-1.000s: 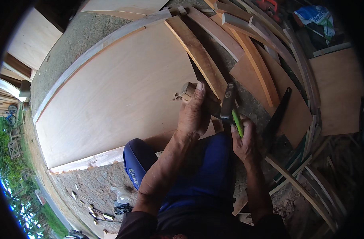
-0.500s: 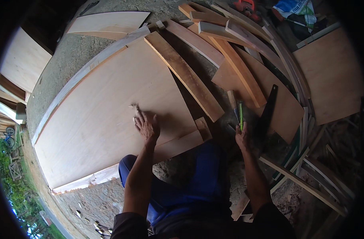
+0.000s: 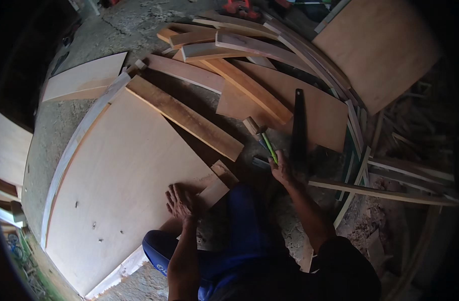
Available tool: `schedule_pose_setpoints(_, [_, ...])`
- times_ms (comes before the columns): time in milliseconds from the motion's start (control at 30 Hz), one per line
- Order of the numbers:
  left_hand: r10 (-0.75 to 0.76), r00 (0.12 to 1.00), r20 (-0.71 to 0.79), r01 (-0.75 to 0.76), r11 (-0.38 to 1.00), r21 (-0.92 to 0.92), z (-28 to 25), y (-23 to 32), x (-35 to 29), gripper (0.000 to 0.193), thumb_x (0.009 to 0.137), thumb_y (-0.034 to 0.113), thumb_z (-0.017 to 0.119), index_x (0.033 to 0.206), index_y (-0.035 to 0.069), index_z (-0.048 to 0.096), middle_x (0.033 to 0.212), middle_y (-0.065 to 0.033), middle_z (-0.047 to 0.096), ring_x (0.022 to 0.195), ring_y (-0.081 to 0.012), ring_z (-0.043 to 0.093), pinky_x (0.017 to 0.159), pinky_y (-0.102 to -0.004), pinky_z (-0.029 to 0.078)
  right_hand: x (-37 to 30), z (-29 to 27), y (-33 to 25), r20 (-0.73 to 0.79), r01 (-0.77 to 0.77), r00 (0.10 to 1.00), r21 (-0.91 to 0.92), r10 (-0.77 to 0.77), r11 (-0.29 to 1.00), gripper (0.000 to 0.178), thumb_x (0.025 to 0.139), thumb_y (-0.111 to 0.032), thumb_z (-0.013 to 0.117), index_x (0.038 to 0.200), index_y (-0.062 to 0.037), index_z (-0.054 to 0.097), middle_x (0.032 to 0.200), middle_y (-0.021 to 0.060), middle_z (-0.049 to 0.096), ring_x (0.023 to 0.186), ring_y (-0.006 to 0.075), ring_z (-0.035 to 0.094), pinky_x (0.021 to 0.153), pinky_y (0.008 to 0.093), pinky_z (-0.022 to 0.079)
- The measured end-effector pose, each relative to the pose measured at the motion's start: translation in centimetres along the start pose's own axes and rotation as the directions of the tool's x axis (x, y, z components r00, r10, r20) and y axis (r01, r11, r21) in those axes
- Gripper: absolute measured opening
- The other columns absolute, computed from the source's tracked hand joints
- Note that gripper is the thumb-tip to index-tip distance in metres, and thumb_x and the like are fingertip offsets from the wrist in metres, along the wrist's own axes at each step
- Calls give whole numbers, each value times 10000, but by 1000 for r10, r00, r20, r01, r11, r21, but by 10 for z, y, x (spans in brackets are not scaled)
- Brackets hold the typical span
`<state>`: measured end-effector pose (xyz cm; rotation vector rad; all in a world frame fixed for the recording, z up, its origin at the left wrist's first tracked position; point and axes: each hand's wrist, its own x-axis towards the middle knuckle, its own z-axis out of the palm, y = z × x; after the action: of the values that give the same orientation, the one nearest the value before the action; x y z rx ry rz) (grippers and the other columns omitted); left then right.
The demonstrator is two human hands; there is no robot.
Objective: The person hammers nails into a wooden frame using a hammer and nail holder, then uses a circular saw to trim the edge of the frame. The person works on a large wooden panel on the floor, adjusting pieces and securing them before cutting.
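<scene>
A large pale plywood panel (image 3: 114,165) with strips of wood along its edges lies in front of me on the left. My left hand (image 3: 181,202) rests on it near its right corner, fingers spread and holding nothing. Several small dark bits (image 3: 94,224), too small to name, are scattered on the panel's left part. In my right hand (image 3: 282,169) is a hammer (image 3: 269,147) with a green handle and dark head, gripped by the handle. Right beside the hammer's head is a wooden-handled tool (image 3: 250,125), its far end partly hidden. A dark handsaw (image 3: 299,123) lies just beyond that hand.
A brown plank (image 3: 184,116) crosses the panel's far right edge. Several boards (image 3: 249,90) are piled beyond it on a brown sheet (image 3: 319,115). Loose strips (image 3: 385,192) lie at the right. Another plywood sheet (image 3: 385,50) stands at the far right.
My left hand has drawn back toward the panel's near right corner. Small bits, blurred beyond its fingers earlier, now lie on the panel. The hammer stays in my right hand; the view has turned.
</scene>
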<state>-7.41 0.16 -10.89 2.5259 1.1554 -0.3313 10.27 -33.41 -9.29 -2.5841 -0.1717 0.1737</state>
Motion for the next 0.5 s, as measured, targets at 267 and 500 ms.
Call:
schedule_pose_setpoints(267, [61, 998, -29, -58, 994, 91, 4, 8, -18, 631, 1019, 487, 344, 1558, 160, 350, 1648, -44, 293, 1515, -295, 257, 1203, -513, 198, -161, -34, 86, -405, -403, 759, 322, 509, 857, 310, 988, -291, 615, 1122, -43, 486, 929, 227, 590, 849, 447, 614, 742, 485, 480])
schedule_pose_setpoints(500, [87, 992, -94, -84, 996, 35, 13, -7, -8, 623, 1013, 460, 362, 1543, 134, 378, 1628, -83, 328, 1506, -326, 268, 1193, -529, 214, -319, -43, 113, -440, -560, 620, 333, 650, 759, 262, 990, -208, 588, 1148, -49, 452, 803, 195, 519, 686, 415, 534, 656, 512, 456])
